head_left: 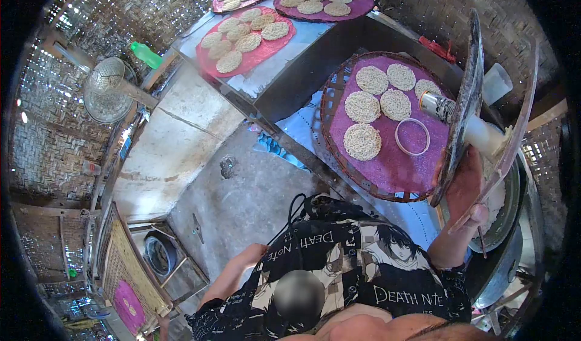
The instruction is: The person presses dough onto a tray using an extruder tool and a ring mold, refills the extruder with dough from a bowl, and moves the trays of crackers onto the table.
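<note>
One right hand [469, 186] seemingly grasps the outer wooden lever [514, 150], the can [434, 106] beyond it.

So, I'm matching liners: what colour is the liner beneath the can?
The liner is purple, showing best in the head view.

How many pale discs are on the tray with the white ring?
6 discs: two at top, one by the can, two in the middle, one lower left; the wood may hide more.

The black shirt [357, 271] reads "DEATH NOTE" twice (one print upside down, the other upright)
</note>
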`<action>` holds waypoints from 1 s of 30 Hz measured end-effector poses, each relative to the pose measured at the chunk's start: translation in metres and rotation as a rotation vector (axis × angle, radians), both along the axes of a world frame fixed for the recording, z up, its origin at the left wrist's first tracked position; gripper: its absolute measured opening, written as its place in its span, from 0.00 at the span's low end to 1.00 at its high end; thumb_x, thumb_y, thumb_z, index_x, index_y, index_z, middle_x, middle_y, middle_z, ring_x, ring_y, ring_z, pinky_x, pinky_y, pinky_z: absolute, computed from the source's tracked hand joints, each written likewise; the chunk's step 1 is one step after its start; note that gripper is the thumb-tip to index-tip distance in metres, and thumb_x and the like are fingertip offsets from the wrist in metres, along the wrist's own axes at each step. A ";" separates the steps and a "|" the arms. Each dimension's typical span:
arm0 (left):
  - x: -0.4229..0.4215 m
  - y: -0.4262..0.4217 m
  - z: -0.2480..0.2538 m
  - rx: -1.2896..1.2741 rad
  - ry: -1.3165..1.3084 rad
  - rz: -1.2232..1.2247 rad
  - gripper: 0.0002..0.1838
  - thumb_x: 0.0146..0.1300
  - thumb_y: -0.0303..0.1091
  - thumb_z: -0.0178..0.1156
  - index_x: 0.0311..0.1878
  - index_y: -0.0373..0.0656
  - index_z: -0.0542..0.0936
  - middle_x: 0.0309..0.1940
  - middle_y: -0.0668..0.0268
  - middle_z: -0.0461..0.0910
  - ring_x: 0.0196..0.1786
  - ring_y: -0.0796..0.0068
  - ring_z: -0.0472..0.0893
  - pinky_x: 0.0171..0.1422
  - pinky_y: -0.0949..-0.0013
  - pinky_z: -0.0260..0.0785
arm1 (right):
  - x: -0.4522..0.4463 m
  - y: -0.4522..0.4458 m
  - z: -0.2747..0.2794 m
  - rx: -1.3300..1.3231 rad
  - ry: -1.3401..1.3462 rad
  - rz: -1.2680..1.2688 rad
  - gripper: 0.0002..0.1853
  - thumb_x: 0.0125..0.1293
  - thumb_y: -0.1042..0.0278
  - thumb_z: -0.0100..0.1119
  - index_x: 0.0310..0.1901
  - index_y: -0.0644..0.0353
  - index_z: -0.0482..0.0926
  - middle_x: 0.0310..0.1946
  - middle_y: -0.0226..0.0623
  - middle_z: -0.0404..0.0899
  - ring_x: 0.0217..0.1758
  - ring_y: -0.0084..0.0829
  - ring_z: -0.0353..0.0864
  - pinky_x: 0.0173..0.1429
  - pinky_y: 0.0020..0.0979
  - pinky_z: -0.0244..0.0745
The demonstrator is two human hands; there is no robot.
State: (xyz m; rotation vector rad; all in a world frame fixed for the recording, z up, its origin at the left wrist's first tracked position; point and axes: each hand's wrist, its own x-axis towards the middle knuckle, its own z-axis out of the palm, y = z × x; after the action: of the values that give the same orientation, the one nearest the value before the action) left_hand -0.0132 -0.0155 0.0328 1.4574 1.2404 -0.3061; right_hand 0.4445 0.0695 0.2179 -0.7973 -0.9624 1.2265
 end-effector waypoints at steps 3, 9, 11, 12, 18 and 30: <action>-0.018 -0.022 -0.029 -0.046 -0.077 0.258 0.14 0.50 0.37 0.56 0.41 0.44 0.79 0.34 0.53 0.80 0.38 0.54 0.78 0.43 0.61 0.68 | 0.000 0.005 -0.002 0.017 -0.015 -0.005 0.60 0.28 0.43 0.70 0.66 0.57 0.52 0.56 0.51 0.61 0.50 0.42 0.71 0.43 0.36 0.73; -0.001 0.004 -0.013 -0.002 0.042 0.005 0.15 0.49 0.35 0.58 0.42 0.42 0.79 0.34 0.55 0.80 0.37 0.60 0.79 0.43 0.63 0.68 | -0.004 0.007 -0.002 0.053 -0.049 0.044 0.61 0.28 0.41 0.69 0.66 0.58 0.52 0.53 0.50 0.63 0.48 0.40 0.71 0.43 0.35 0.73; 0.009 0.028 0.007 0.019 0.060 -0.057 0.16 0.48 0.36 0.60 0.42 0.42 0.79 0.36 0.57 0.81 0.39 0.59 0.79 0.45 0.64 0.69 | -0.003 0.003 -0.003 0.036 -0.071 0.008 0.60 0.27 0.41 0.69 0.65 0.59 0.53 0.52 0.50 0.64 0.48 0.40 0.71 0.42 0.35 0.73; 0.012 0.038 0.015 0.181 -0.001 -0.106 0.16 0.49 0.36 0.60 0.43 0.42 0.78 0.39 0.58 0.80 0.42 0.60 0.78 0.48 0.64 0.68 | -0.001 0.000 -0.002 0.027 -0.083 -0.013 0.60 0.27 0.41 0.69 0.65 0.60 0.53 0.52 0.50 0.65 0.48 0.39 0.72 0.42 0.34 0.73; 0.067 0.115 0.119 0.656 -0.348 -0.134 0.19 0.49 0.34 0.62 0.47 0.44 0.75 0.45 0.58 0.76 0.51 0.60 0.74 0.59 0.58 0.61 | 0.005 -0.013 0.000 -0.011 -0.063 -0.066 0.59 0.27 0.44 0.69 0.64 0.61 0.54 0.50 0.48 0.66 0.45 0.38 0.73 0.39 0.34 0.74; 0.046 0.153 0.125 -0.106 -0.372 -0.895 0.11 0.51 0.32 0.62 0.39 0.43 0.80 0.35 0.60 0.80 0.41 0.63 0.79 0.46 0.65 0.70 | 0.022 -0.034 0.014 0.008 0.061 -0.182 0.55 0.26 0.59 0.68 0.62 0.64 0.53 0.53 0.45 0.65 0.52 0.40 0.70 0.50 0.39 0.71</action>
State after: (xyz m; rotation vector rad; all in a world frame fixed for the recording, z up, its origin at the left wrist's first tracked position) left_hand 0.0325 0.1374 0.1582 1.8055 0.2153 -0.6448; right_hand 0.4667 0.0353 0.2320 -0.8177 -0.8264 1.0825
